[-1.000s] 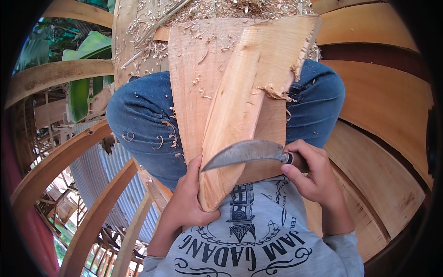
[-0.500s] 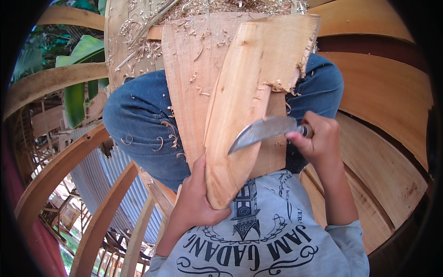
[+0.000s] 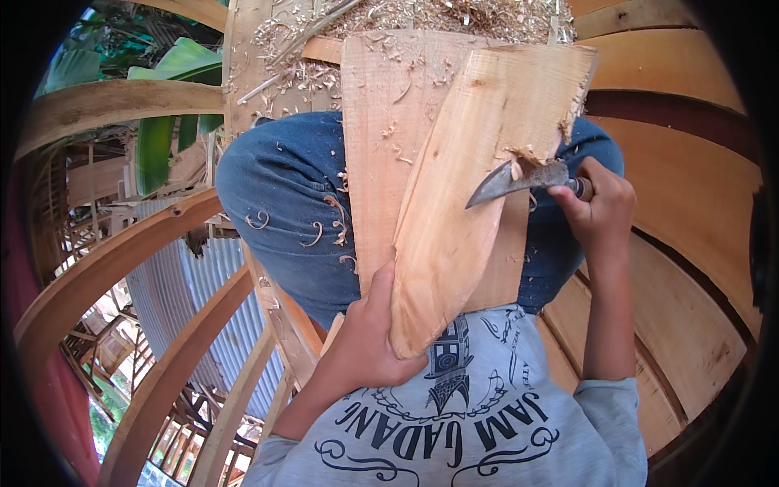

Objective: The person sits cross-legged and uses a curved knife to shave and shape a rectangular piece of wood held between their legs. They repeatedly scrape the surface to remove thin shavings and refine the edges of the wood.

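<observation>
Wood [image 3: 454,211] lies on the board [image 3: 377,170], long axis from 7 to 1 o'clock; left hand [image 3: 375,342] grasps its 7 o'clock end. Right hand [image 3: 602,207], nearer the notch [image 3: 526,152], clenches the knife [image 3: 537,178], tip toward 9 o'clock.

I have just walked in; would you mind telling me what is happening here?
A seated person works a thick piece of wood, which lies on a board, with a curved knife. The left hand grips the wood's near end; the right hand holds the knife by its handle, the blade over the wood's right side, beside a rough, frayed patch. Shavings lie on the board and jeans.
</observation>
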Tool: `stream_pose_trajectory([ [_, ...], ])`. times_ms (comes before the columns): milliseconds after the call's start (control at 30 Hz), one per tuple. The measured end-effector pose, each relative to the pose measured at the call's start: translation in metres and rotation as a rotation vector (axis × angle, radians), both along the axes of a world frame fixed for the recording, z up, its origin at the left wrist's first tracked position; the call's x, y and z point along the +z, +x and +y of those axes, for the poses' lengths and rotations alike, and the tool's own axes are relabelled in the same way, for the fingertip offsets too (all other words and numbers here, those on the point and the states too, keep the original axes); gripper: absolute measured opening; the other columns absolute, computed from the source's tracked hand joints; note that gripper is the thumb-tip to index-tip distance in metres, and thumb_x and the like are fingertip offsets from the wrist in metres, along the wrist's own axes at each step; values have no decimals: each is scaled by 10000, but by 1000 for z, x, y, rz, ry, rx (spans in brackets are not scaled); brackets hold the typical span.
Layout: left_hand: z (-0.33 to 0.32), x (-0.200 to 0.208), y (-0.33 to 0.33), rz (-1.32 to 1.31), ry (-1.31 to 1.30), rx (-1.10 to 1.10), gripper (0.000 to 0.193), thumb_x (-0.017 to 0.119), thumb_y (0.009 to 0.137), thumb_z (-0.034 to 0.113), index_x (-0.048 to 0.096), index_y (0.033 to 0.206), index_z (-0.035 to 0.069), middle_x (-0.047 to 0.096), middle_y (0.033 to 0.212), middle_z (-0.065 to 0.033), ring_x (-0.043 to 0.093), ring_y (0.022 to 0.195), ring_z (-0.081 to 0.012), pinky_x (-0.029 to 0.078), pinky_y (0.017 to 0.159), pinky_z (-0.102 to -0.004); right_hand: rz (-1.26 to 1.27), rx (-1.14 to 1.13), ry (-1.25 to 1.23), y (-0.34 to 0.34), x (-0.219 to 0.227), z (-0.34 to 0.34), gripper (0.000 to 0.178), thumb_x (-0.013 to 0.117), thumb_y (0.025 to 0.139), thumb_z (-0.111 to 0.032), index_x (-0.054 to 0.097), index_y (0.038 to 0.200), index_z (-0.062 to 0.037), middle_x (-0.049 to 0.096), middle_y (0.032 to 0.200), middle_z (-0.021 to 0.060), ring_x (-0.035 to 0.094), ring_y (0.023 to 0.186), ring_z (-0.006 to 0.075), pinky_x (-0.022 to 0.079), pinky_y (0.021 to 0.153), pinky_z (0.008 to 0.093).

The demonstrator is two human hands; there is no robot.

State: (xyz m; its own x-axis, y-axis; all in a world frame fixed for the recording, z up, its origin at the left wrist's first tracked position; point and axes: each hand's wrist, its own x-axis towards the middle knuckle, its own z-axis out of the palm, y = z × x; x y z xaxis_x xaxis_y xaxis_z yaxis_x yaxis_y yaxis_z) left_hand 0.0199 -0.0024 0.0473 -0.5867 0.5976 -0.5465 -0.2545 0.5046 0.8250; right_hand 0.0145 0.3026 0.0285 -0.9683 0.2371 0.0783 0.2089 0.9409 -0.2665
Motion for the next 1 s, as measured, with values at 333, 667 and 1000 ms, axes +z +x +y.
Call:
stream_pose_trajectory([
  [333,-5,-2,-4,-107,-14,3,961,692,515,146,249,1349,-29,571,1079,-248,588,1012,-361,450,867,-354,-765,-114,-1555,30,49,4,240,679,831,-188,522,903,-20,508,582,-4,401,426,63,326,398,223],
  [667,-5,3,-4,-28,2,-6,968,705,516,134,255,1359,-19,569,1124,-217,586,1057,-355,440,897,-335,-585,-159,-1284,40,36,-26,203,670,844,-214,604,843,-22,510,556,-29,451,458,29,339,403,207],
  [1000,-7,-1,0,7,36,-37,971,702,498,143,272,1355,-11,562,1115,-228,566,1074,-374,431,910,-358,-1100,-3,-1606,35,56,-28,209,631,886,-222,588,888,-17,478,485,-29,447,397,42,336,374,207],
])
